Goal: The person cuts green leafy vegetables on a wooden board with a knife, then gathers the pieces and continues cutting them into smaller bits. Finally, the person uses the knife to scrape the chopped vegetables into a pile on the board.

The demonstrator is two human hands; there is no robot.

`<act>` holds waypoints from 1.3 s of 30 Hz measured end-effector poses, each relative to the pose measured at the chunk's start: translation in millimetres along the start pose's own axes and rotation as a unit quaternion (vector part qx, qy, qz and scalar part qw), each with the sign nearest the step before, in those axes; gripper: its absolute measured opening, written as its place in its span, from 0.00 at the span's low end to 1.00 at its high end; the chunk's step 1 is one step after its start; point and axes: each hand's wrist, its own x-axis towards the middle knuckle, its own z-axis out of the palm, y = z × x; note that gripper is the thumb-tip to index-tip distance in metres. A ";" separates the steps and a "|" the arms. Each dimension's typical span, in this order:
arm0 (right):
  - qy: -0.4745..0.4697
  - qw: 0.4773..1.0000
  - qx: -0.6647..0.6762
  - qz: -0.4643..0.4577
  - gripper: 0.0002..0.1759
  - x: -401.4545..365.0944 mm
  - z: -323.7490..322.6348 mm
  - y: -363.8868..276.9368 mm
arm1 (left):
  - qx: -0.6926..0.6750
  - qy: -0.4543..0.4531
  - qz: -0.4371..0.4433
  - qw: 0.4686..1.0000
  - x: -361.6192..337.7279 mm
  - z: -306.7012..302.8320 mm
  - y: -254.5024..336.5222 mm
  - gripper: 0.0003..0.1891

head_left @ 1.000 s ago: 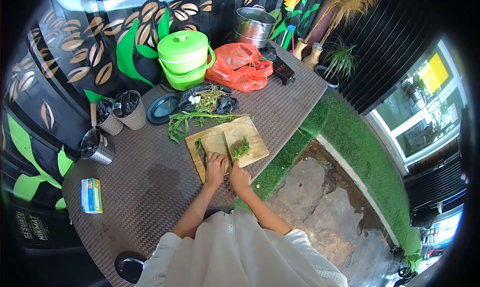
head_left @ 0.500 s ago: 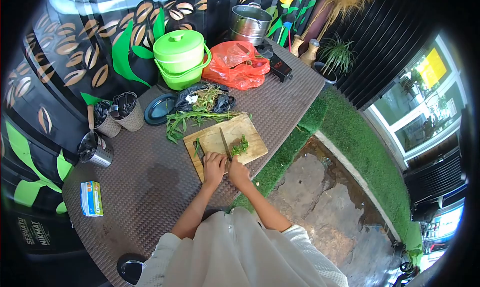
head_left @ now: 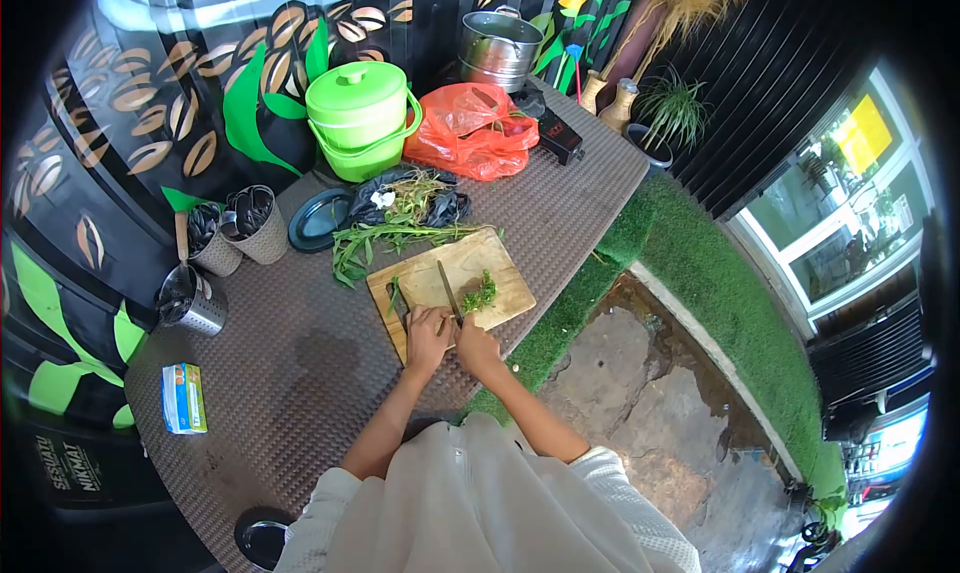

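A wooden cutting board (head_left: 475, 248) lies near the table's front edge. My right hand (head_left: 478, 347) is closed round the handle of a knife (head_left: 447, 285), whose blade points away from me across the board. Close by on the left, my left hand (head_left: 429, 335) rests on the board with its fingers bent and bunched beside the blade. What those fingers press on is hidden. Chopped green leaves (head_left: 480, 292) sit in a small heap right of the blade, and a green scrap (head_left: 394, 291) lies near the board's left end. Long leafy stems (head_left: 360, 245) are strewn behind the board.
Behind the stems are a black plastic bag (head_left: 450, 210) with plant scraps, a dark plate (head_left: 318, 219), a lime-green lidded bucket (head_left: 358, 113) and a red plastic bag (head_left: 465, 133). A metal pot (head_left: 500, 53) stands farther back. Utensil holders (head_left: 262, 235) and a colourful packet (head_left: 184, 399) are on the left.
The knife's tip has shifted slightly toward me and to the left. Both hands stay at nearly the same spot on the board.
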 end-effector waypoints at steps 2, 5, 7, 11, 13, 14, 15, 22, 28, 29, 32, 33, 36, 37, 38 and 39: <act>0.003 1.000 -0.002 0.006 0.21 -4.1 0.9 -4.3 | -0.005 -0.001 -0.013 1.000 -0.1 -2.7 3.2 0.09; -0.028 0.999 0.001 0.034 0.22 0.2 2.2 -6.2 | -0.007 -0.004 -0.017 1.000 2.2 -2.3 4.2 0.10; -0.017 1.000 0.009 -0.004 0.22 8.5 -5.7 -3.9 | 0.000 -0.010 -0.008 1.000 -1.6 -1.4 0.3 0.10; -0.017 0.999 0.036 -0.003 0.21 0.2 -8.8 -6.6 | -0.014 0.002 -0.033 0.999 -0.2 0.4 -0.3 0.07; -0.014 0.999 0.029 0.005 0.21 -4.4 1.1 -6.8 | -0.023 0.006 -0.035 0.999 0.5 -1.7 2.1 0.07; -0.011 1.000 0.024 0.014 0.22 -4.4 4.6 -6.0 | -0.021 -0.006 -0.019 1.000 0.5 -4.0 2.3 0.06; -0.012 1.000 0.023 0.014 0.22 -0.6 4.1 -4.4 | -0.018 -0.017 -0.003 1.000 -0.3 -3.5 0.6 0.06; -0.014 1.000 0.023 0.014 0.21 -3.6 3.1 -10.8 | -0.013 0.009 -0.018 1.000 -0.7 0.7 -4.0 0.08; 0.008 1.000 -0.007 -0.003 0.21 -1.1 1.2 -5.6 | 0.016 -0.006 0.034 0.999 -4.4 -3.1 4.0 0.05; 0.005 1.000 -0.014 -0.007 0.19 -2.0 -4.5 -5.9 | 0.006 0.011 0.032 0.999 -4.6 -0.2 2.9 0.05; 0.033 0.999 -0.005 -0.023 0.19 2.0 3.1 3.5 | -0.024 0.012 0.015 1.000 -5.7 -0.3 3.5 0.04; 0.034 0.999 -0.006 -0.023 0.19 0.9 1.4 4.3 | -0.045 0.007 -0.011 0.999 -5.7 0.1 3.4 0.05; 0.021 0.999 -0.014 -0.027 0.19 -0.9 -1.0 3.8 | -0.084 0.003 -0.059 0.995 -4.6 0.6 3.0 0.05; 0.010 1.000 -0.016 -0.023 0.23 -2.5 0.0 4.1 | -0.103 0.003 -0.083 0.991 -4.7 1.4 2.8 0.05; -0.002 1.000 -0.019 -0.018 0.26 -4.2 1.0 4.5 | -0.103 0.003 -0.084 0.991 -4.9 1.6 2.2 0.05; -0.002 1.000 -0.019 -0.018 0.26 -7.0 0.8 2.5 | -0.065 0.010 -0.053 0.996 -5.0 1.8 0.0 0.05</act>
